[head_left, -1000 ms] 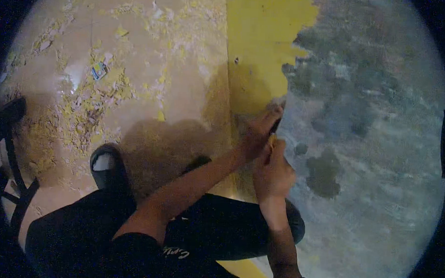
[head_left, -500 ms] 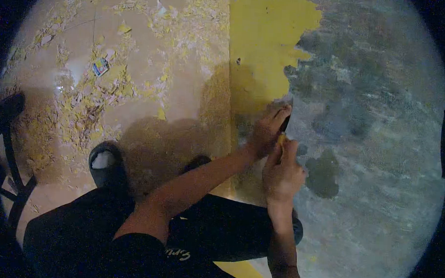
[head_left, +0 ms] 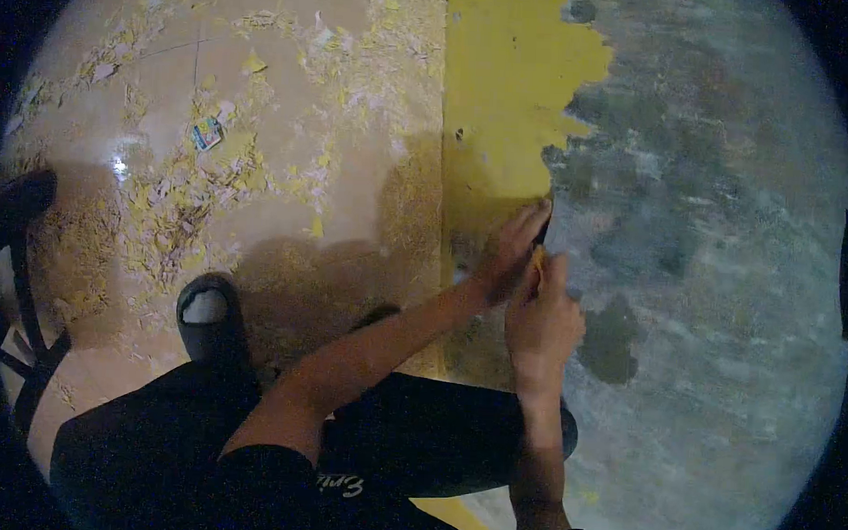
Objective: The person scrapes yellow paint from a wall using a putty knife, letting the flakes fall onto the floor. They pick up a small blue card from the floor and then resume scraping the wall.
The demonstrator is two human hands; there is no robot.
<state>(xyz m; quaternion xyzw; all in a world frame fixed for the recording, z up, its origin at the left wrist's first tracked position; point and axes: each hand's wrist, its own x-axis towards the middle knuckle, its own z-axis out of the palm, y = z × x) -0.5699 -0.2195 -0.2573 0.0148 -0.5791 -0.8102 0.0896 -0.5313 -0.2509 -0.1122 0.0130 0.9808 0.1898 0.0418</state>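
At the far left stands part of a black-framed piece of furniture (head_left: 23, 288), cut off by the dark rim of the view. Beside it, the tan floor (head_left: 287, 185) is strewn with yellow and whitish paint flakes (head_left: 178, 224), thickest in a patch above the slippered foot (head_left: 206, 315). A small, colorfully printed packet (head_left: 207, 134) lies at the upper edge of that patch, and a bright glare spot shows to its lower left. Dark trousers (head_left: 418, 433), with pale lettering near the bottom, cover the bent legs. A straight edge divides the floor from the wall, whose yellow paint (head_left: 500, 90) ends raggedly on its right side. The left hand (head_left: 509, 249) reaches across from the left, its fingers fairly straight and close together, laid against the dark blade of a scraper (head_left: 543, 235); I cannot tell whether its thumb pinches the blade. The scraper is at the lower tip of the yellow paint, its blade pointing up and its yellowish handle below. The right hand (head_left: 545, 330) is closed around that handle, fingers curled. Farther right spreads the bare gray wall surface (head_left: 713, 275), mottled with darker patches, one of them just beside the right hand.
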